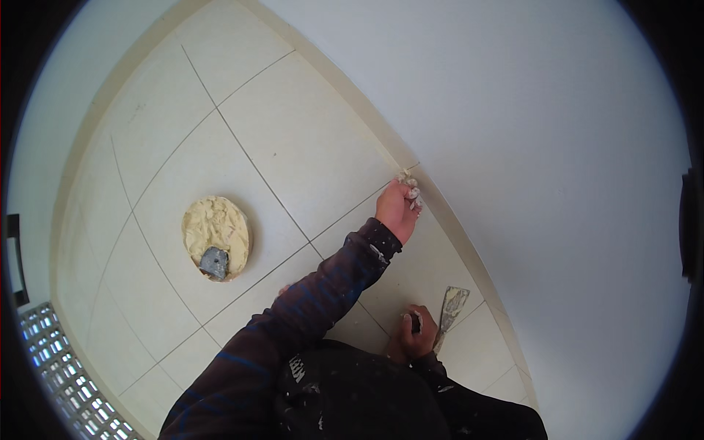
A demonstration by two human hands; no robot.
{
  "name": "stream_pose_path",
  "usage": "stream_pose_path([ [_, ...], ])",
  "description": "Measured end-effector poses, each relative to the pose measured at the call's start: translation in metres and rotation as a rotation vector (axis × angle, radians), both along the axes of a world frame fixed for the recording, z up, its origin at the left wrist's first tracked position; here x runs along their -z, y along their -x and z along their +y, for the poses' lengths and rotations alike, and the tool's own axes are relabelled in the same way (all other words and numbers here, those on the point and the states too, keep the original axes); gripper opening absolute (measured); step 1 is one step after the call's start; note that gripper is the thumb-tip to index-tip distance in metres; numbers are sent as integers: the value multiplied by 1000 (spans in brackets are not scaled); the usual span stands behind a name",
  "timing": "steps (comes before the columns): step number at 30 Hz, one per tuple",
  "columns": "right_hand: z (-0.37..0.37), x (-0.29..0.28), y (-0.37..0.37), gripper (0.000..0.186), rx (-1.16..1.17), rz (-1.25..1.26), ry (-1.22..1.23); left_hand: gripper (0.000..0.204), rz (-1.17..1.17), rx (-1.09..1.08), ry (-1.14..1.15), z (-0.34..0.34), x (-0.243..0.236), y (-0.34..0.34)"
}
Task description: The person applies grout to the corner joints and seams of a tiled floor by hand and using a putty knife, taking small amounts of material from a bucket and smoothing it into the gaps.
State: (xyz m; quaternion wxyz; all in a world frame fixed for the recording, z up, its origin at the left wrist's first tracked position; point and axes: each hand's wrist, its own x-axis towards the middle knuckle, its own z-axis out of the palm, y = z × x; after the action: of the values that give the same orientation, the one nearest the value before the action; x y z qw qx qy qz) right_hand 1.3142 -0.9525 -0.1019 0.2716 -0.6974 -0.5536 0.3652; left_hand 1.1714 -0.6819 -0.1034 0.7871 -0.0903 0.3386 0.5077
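The left hand's (398,211) fingers are bunched round a crumpled, pale rag (415,196), gripping it at the foot of the baseboard (469,248), where a tile joint meets the wall side. Part of the rag bulges beyond the fingertips; whether it presses on the baseboard or the floor is hard to tell. For a tidy wipe, a folded, flat pad would likely serve better than a loose wad, drawn along the edge with light, even pressure and turned to a clean face once loaded.

Nearer and to the right, the right hand (419,339) is clenched, apparently round the dark handle of a putty knife (454,302). Its smeared blade points away, between fist and baseboard; it would be wise to hold that edge clear of the wall (550,161).

Farther out on the left, well apart from both hands, a round tub (250,236) of cream filler (216,226) stands on the floor tiles (257,88), a grey block-like piece (213,262) lying at its near side. Setting the tub closer might save reaching.
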Motion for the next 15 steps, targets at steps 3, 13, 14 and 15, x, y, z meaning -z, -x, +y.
stream_pose_path([
  [3, 2, -1, 4, 21, 2, -7, 6, 31, -1, 0, 2, -1, -9, 4],
  [13, 4, 1, 6, 20, -3, 12, 9, 43, 118, 52, -119, -10, -40, 9],
  [14, 4, 1, 6, 20, -7, 8, 2, 44, 150, 76, -156, -11, -42, 10],
  [15, 4, 1, 7, 20, -11, 3, -5, 44, 151, 76, -155, -12, -44, 10],
])
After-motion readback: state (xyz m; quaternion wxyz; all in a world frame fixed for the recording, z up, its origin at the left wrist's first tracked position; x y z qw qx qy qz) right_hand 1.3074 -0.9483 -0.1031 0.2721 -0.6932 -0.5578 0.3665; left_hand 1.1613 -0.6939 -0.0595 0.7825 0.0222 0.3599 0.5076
